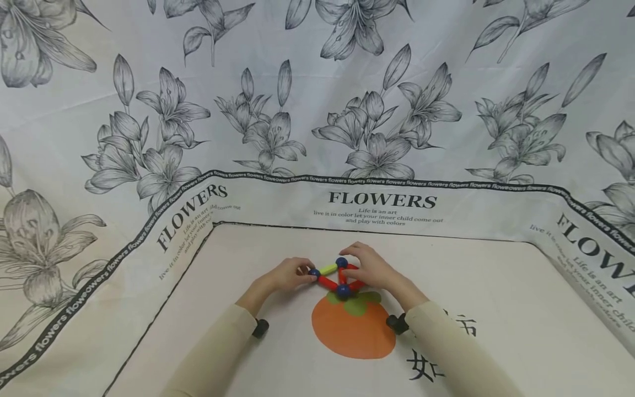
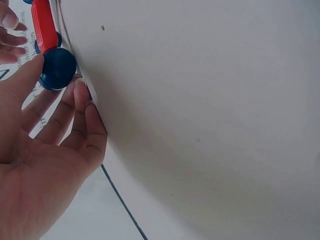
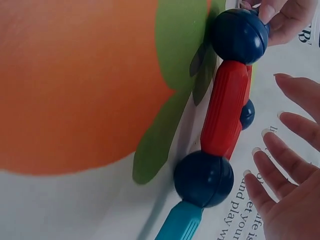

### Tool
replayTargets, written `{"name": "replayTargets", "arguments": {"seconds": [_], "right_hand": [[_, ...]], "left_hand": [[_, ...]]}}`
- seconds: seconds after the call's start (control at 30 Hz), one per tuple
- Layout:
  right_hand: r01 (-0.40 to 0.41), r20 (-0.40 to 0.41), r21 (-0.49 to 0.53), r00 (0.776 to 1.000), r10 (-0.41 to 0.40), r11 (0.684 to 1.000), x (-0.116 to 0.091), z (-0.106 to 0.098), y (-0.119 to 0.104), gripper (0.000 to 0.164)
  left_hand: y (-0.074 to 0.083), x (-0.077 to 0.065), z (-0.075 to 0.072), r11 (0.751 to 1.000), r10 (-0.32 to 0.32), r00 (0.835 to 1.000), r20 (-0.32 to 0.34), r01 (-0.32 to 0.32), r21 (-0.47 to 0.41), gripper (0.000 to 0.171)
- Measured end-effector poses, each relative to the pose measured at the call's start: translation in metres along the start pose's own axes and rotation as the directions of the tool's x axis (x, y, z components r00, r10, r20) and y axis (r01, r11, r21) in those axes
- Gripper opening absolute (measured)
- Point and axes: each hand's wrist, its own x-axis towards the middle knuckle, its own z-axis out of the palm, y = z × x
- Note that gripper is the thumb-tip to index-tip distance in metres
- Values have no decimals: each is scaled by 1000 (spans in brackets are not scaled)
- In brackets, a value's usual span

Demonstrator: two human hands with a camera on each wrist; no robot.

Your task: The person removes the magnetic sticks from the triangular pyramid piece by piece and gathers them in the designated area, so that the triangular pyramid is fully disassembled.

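A magnetic building-toy frame of blue balls and plastic rods lies mid-table. In the head view, a yellow-green rod [image 1: 328,269] joins the left ball to the far ball [image 1: 341,263], and a red rod [image 1: 327,283] runs to the near ball [image 1: 343,290]. My left hand [image 1: 290,274] pinches the left blue ball [image 2: 57,69] between thumb and fingers. Beside the frame's right part, my right hand [image 3: 295,185] holds its fingers spread, apart from the rods in the right wrist view. A teal rod [image 3: 179,223] extends from another blue ball [image 3: 204,178]; the right hand hides this in the head view.
The pale table mat [image 1: 258,353] carries a printed orange persimmon [image 1: 354,331] just in front of the frame, with black characters [image 1: 421,365] at its right. A white flower-printed cloth [image 1: 297,149] rises behind and at both sides. Each wrist wears a black camera [image 1: 260,328].
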Motion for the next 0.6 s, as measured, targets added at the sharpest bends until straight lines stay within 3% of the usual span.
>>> {"name": "replayTargets", "arguments": {"seconds": [0.3,0.6], "right_hand": [[36,21,7,999,-37,999,13,10,-5,41],[24,95,54,995,-29,998,28,21,-8,32]], "left_hand": [[-1,1,0,1000,22,1000,-9,-22,3,26],[0,0,-1,1000,27,1000,-5,-27,-8,26]]}}
